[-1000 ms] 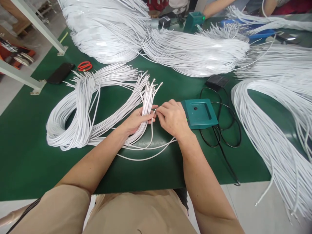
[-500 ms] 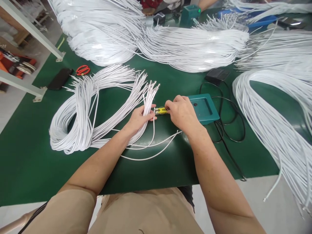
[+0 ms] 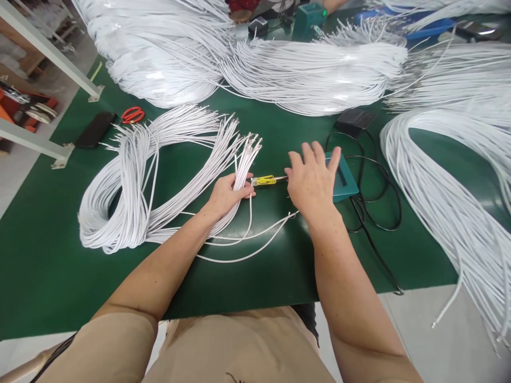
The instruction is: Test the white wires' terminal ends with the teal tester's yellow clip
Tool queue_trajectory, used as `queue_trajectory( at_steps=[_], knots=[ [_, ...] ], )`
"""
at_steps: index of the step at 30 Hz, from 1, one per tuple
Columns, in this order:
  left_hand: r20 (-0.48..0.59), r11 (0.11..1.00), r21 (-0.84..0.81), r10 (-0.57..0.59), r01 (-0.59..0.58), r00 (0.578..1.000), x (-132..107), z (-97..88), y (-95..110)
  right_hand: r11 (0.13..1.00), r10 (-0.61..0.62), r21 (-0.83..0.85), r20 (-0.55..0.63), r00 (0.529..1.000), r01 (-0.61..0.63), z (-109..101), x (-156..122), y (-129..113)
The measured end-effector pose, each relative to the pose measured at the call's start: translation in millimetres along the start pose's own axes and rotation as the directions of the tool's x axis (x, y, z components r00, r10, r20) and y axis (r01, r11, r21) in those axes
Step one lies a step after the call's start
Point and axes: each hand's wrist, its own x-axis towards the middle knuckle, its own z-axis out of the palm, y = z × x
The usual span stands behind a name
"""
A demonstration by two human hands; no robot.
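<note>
Letting go of the yellow-handled tool it pinched a moment ago, the right hand now spreads its fingers open over the teal box on the counter. The tool sits just left of that box, beside the cable bundle that the left hand grips.

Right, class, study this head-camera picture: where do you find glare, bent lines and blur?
Head view: glare bleaches the far cable heaps; head view: the wide lens bows the near edge of the green table and tilts the white frame bars; head view: the right hand looks slightly soft, while the left hand gripping its cable bundle is crisp, with faint shadows.
</note>
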Motion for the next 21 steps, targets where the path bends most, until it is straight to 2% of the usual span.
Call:
queue_trajectory(
  at_steps=[2,5,7,9,11,13,15,17,18,19,21],
  knots=[
    [-0.007,0.999,-0.008,-0.032,0.032,0.999,-1,-0.4,1,0.997,0.068,-0.038,-0.023,0.997,-0.069,4,-3,3],
    [-0.016,0.998,-0.030,-0.055,0.055,0.998,-2,-2.0,3,0.997,0.056,-0.045,-0.018,0.998,-0.057,7,-4,5],
    [-0.015,0.998,-0.043,-0.049,0.049,0.999,-3,-3.3,4,0.999,0.053,-0.010,-0.057,0.997,-0.053,4,-4,4],
    [-0.025,0.997,-0.071,-0.028,0.026,0.999,-4,-4.6,5,0.996,0.012,0.090,-0.116,0.993,-0.002,-2,-4,-1],
    [-0.044,0.994,-0.109,0.013,-0.018,0.999,-4,-5.8,5,0.958,-0.116,0.247,-0.142,0.983,0.149,-8,-6,-14],
    [-0.050,0.985,-0.157,0.068,-0.075,0.996,-4,-7.0,5,0.843,-0.346,0.397,-0.119,0.931,0.364,-12,-10,-31],
    [-0.044,0.974,-0.202,0.098,-0.105,0.994,-3,-8.0,4,0.710,-0.576,0.453,-0.068,0.815,0.540,-13,-15,-50],
    [-0.035,0.964,-0.250,0.083,-0.089,0.996,-3,-8.8,4,0.666,-0.685,0.412,0.009,0.728,0.622,-11,-22,-66],
    [-0.034,0.960,-0.271,0.064,-0.071,0.997,-3,-9.1,5,0.667,-0.703,0.394,0.054,0.709,0.632,-11,-26,-73],
    [-0.037,0.956,-0.289,0.042,-0.051,0.998,-3,-9.3,5,0.684,-0.697,0.390,0.103,0.710,0.616,-10,-30,-78],
    [-0.059,0.950,-0.311,-0.007,-0.012,0.998,-3,-9.6,7,0.751,-0.625,0.434,0.223,0.748,0.498,-10,-36,-83]
  ],
)
